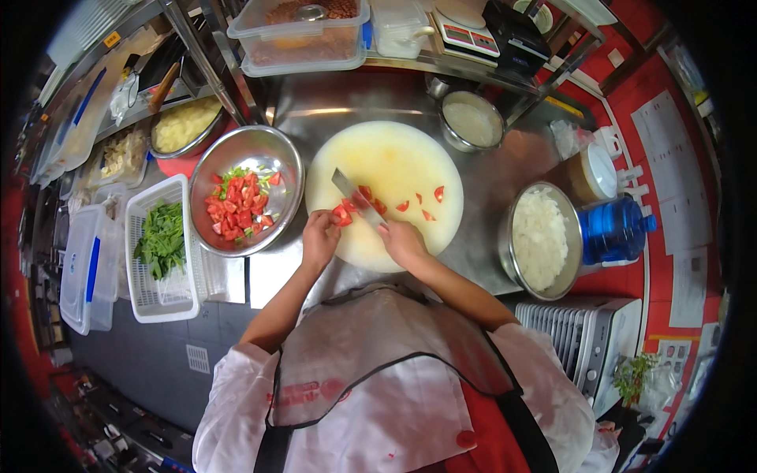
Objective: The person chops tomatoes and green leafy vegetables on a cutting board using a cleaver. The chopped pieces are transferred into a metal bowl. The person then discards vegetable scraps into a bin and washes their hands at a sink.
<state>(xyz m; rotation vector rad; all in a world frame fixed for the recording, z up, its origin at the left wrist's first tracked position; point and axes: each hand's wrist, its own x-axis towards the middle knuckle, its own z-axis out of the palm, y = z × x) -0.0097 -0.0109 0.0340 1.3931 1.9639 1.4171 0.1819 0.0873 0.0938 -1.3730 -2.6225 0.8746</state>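
A round white cutting board (384, 148) lies on the steel counter. My right hand (405, 243) grips a cleaver (358, 198), whose blade slants up and left over the board among tomato pieces. At the board's left edge my left hand (321, 235) holds a cut piece of tomato (342, 216) between its fingertips. Several small tomato wedges (403, 206) lie right of the blade. Left of the board, a large steel bowl (290, 159) contains chopped tomato (239, 204) over cut green vegetable. The cleaver's handle is hidden in my right hand.
A white plastic basket (192, 290) of green leaves stands far left. On the right are a steel bowl of chopped white vegetable (539, 236) and a blue water bottle (615, 229). A smaller steel bowl (471, 121) sits behind the board, below a shelf with a kitchen scale (467, 38).
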